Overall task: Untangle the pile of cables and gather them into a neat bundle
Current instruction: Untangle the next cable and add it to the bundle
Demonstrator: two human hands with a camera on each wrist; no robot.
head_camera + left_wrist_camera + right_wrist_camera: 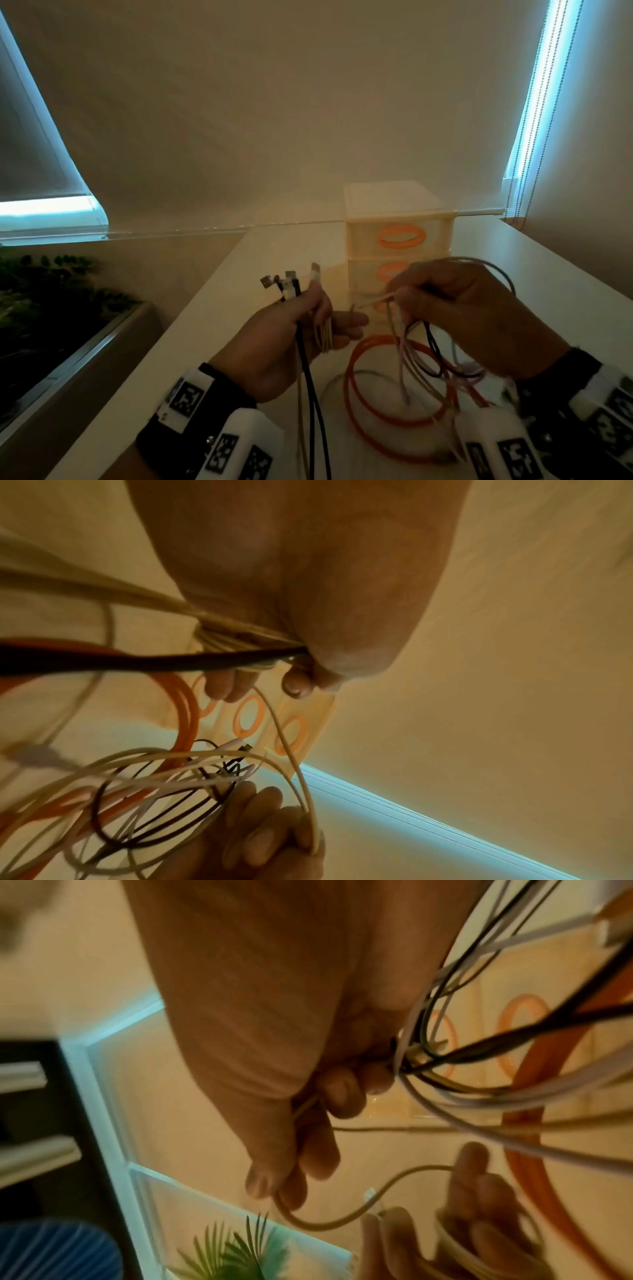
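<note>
Mostly blurred, both hands (274, 339) (472, 315) grip cables (421, 356) whose lower ends run offscreen.

In the head view, the black cable (310, 383) and the pale cables beside it run off the bottom edge, so their far ends cannot be seen, and the plug ends (289, 282) above the left hand (291, 339) are too small and blurred to identify. The right hand (472, 315) covers the point where the looped cables (421, 356) gather, and the drawer unit's (397, 219) lowest drawer sits behind them. Both wrist views are smeared with blur.
</note>
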